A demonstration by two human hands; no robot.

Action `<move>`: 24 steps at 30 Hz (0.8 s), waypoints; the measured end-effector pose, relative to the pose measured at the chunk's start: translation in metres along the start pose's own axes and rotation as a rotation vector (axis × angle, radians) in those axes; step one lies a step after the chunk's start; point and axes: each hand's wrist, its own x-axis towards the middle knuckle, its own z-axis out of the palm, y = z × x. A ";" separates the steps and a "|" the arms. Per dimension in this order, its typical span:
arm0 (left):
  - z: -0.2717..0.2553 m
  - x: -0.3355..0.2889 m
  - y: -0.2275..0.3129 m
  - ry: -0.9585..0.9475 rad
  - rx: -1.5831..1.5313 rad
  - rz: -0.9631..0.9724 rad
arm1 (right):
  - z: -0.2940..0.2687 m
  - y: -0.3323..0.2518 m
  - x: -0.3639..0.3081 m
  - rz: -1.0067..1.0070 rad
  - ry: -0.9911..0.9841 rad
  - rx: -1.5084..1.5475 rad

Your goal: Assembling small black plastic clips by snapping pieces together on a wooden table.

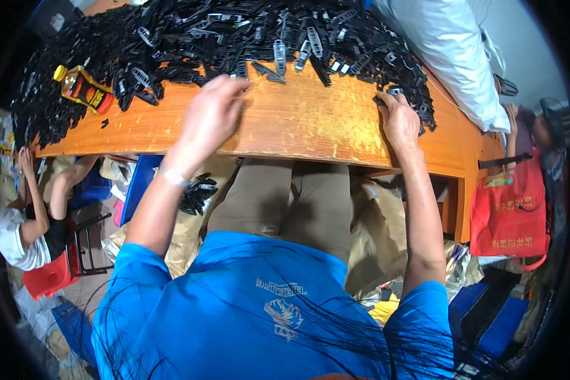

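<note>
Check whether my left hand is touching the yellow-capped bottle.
Apart. The head view shows wooden tabletop and black pieces between the left hand and the bottle.

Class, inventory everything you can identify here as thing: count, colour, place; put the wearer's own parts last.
Table: one, orange-brown, top centre
Plastic parts: too many to count, black and grey, heaped along the table's far side
Bottle: one, yellow-capped, among the parts at left
Bulky sack: one, white, upper right
Bag: one, red, at the table's right end
Co-worker: one, white top, left edge
Seat: one, red, under the co-worker
Shirt: one, blue, on the wearer
Left hand: one, bare, near the parts
Right hand: one, bare, at the heap's right edge
</note>
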 end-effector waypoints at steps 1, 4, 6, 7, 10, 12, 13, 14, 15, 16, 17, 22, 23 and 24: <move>0.017 0.013 0.001 0.019 0.094 0.036 | -0.002 -0.005 0.001 -0.083 0.022 0.028; 0.049 0.040 -0.012 0.034 0.237 0.069 | -0.008 -0.033 0.003 -0.073 -0.094 0.099; 0.058 0.053 -0.019 0.010 0.296 0.079 | -0.005 -0.037 0.000 -0.108 -0.103 0.094; 0.060 0.058 -0.019 -0.002 0.330 0.100 | -0.005 -0.038 -0.002 -0.141 -0.113 0.089; 0.060 0.068 -0.016 -0.004 0.400 0.197 | -0.011 -0.041 -0.001 -0.124 -0.168 0.074; 0.058 0.073 -0.016 0.010 0.435 0.273 | -0.013 -0.044 0.001 -0.080 -0.233 0.041; 0.057 0.074 -0.018 -0.033 0.415 0.275 | -0.015 -0.045 0.002 -0.075 -0.225 0.036; 0.057 0.075 -0.019 -0.077 0.394 0.277 | -0.018 -0.046 0.003 -0.080 -0.242 0.035; 0.055 0.074 -0.015 -0.075 0.390 0.286 | -0.019 -0.048 0.002 -0.082 -0.261 0.037; 0.054 0.072 -0.011 -0.080 0.323 0.253 | -0.018 -0.048 0.000 -0.056 -0.236 0.062; 0.053 0.068 -0.006 -0.086 0.256 0.219 | -0.019 -0.048 -0.002 -0.049 -0.234 0.058; 0.072 0.042 0.028 -0.024 -0.419 -0.212 | -0.018 -0.064 -0.012 -0.013 -0.153 0.229; 0.078 0.036 0.031 -0.021 -0.402 -0.247 | -0.015 -0.069 -0.014 -0.012 -0.149 0.301; 0.083 0.032 0.031 -0.016 -0.384 -0.284 | -0.013 -0.077 -0.016 -0.021 -0.143 0.326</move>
